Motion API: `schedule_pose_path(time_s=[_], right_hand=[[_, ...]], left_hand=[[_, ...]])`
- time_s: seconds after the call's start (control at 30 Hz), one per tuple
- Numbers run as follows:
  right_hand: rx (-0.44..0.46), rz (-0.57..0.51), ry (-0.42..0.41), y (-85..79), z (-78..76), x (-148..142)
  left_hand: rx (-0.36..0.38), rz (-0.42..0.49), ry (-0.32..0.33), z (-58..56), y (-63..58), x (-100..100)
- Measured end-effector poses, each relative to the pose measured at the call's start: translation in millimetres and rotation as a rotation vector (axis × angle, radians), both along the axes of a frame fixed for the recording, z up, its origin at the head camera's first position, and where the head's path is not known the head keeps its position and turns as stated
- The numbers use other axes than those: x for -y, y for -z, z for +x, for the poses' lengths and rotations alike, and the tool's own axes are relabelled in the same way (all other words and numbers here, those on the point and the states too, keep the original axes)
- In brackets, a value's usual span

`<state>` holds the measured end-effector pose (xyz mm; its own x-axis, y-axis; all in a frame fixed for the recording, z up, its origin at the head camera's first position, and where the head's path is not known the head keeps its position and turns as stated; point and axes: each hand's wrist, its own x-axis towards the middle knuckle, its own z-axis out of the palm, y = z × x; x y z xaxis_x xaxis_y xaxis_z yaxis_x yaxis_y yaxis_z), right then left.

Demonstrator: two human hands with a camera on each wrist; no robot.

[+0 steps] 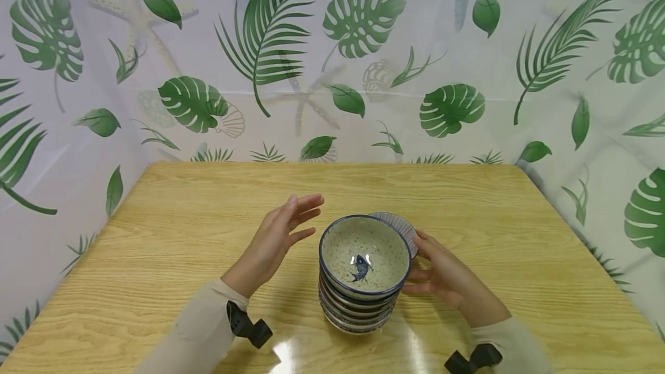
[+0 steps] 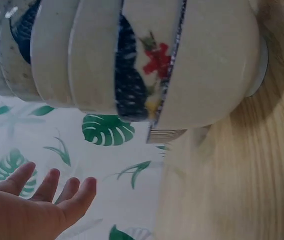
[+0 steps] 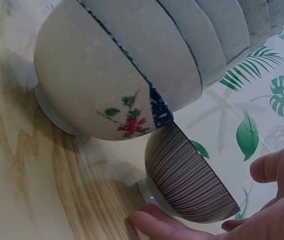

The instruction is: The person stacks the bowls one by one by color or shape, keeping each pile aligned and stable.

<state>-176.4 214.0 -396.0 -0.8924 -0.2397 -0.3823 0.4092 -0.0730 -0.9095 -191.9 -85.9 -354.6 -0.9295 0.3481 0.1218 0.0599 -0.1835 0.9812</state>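
A stack of several ceramic bowls stands on the table between the hands. Its top bowl is speckled, with a blue rim and a blue fish inside. Red flowers decorate the cream bottom bowl. Behind the stack on the right sits a smaller striped bowl, partly hidden in the head view. My right hand is beside this striped bowl, fingers loosely spread, with one fingertip low by its foot in the right wrist view. To the left of the stack, my left hand is held apart from it, fingers extended.
The wooden table extends around the bowls on every side. A leaf-patterned cloth hangs behind it and along both sides. Dark camera mounts are strapped on both wrists.
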Motion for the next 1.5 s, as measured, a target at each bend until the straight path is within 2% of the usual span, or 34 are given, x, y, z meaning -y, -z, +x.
schedule_pose_path(time_s=[0.13, 0.3, 0.5, 0.7, 1.0, 1.37, 1.5], right_hand=[[0.006, -0.034, 0.036, 6.4, -1.7, 3.9], [0.037, -0.120, 0.110, 12.8, -2.1, 8.3], [0.030, -0.228, 0.167, 17.5, -1.1, 7.6], [0.022, -0.237, 0.225, 17.6, -0.6, 10.2], [0.018, -0.282, 0.245, 22.0, 0.5, 13.0], [0.026, -0.385, 0.277, 24.2, 0.0, 11.3], [-0.026, -0.382, 0.255, 16.1, -1.9, 8.5]], left_hand=[[0.112, 0.018, 0.005, -10.2, 10.8, -3.0], [0.176, 0.004, -0.001, -16.8, 22.6, -3.1], [0.194, -0.026, 0.002, -19.3, 30.9, -3.1], [0.207, -0.045, 0.011, -19.6, 37.8, -2.2], [0.236, -0.090, 0.040, -16.0, 45.7, -2.4], [0.231, -0.097, 0.032, -16.0, 45.8, -2.0], [0.231, -0.103, 0.031, -16.1, 44.8, -1.5]])
